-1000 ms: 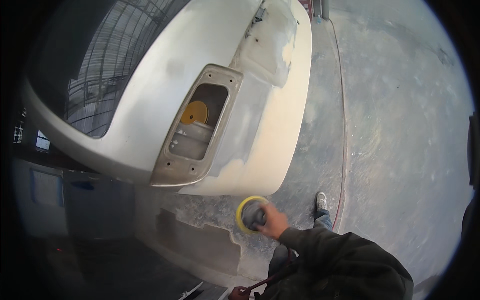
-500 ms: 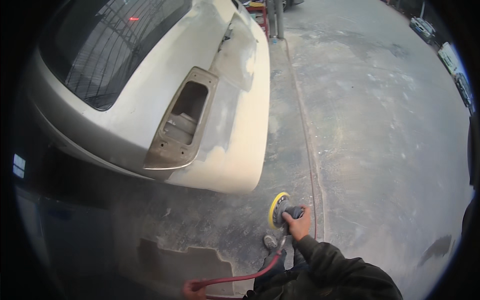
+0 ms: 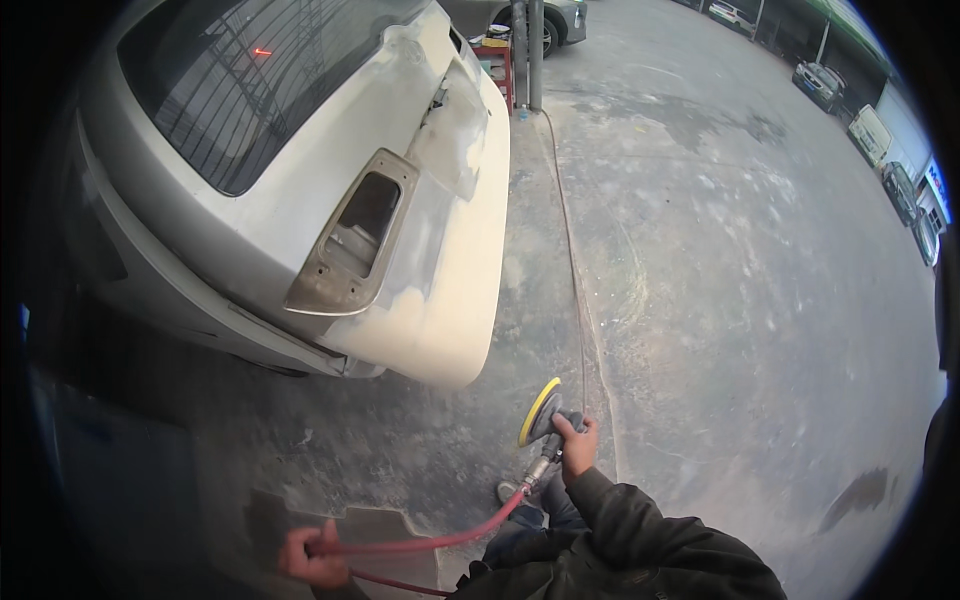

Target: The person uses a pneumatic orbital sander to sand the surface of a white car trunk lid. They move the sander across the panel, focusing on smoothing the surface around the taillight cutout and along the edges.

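Note:
My right hand grips a pneumatic sander with a round yellow-edged pad tilted on edge, held in the air below the car's rear. A red hose runs from the sander's metal fitting to my left hand, at the lower left, whose fingers are wrapped round it. Ahead stands the car's tailgate, bare silver and grey with cream patches of filler, a dark rear window and a metal-framed recess.
A red shelf stands beside grey posts behind the tailgate, near another car. A thin hose runs along the concrete floor. Parked cars line the far right edge.
My view has swung up, showing more of the yard. My right hand has turned the sander's pad more sideways. My left hand has moved up and leftward with the hose.

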`<state>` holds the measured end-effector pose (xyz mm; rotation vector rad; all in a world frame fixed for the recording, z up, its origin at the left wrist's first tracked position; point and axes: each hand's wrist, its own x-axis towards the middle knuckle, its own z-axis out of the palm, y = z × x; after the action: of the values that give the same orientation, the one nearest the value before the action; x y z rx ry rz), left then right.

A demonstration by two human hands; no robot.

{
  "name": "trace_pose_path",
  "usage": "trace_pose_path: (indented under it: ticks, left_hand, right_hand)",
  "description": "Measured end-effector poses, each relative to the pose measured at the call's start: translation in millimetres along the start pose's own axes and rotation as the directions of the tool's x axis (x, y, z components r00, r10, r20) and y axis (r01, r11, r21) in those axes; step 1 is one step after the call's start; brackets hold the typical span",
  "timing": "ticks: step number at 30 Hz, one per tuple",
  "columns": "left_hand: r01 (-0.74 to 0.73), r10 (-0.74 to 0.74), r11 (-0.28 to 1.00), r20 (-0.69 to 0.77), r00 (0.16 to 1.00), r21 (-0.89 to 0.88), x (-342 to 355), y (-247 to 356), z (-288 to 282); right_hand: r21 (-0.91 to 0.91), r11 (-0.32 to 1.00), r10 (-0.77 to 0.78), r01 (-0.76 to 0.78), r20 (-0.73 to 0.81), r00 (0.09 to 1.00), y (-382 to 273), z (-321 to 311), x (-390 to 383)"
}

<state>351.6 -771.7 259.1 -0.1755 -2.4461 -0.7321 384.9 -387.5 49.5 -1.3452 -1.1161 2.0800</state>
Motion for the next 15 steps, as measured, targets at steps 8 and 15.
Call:
trace_pose_path:
  ticks: [8, 15]
  left_hand:
    - [0.273, -0.257, 0.962, 0.391, 0.884, 0.015, -103.3, -67.7, 134.3]
    - [0.697, -0.135, 0.700, 0.929, 0.344, -0.156, -228.7, -178.9, 215.7]
  right_hand:
    - [-0.214, 0.966, -0.207, 0.146, -0.298, 0.932, -8.4, -81.8, 66.8]
    - [-0.240, 0.955, -0.242, 0.173, -0.296, 0.924, -27.8, -44.9, 76.8]
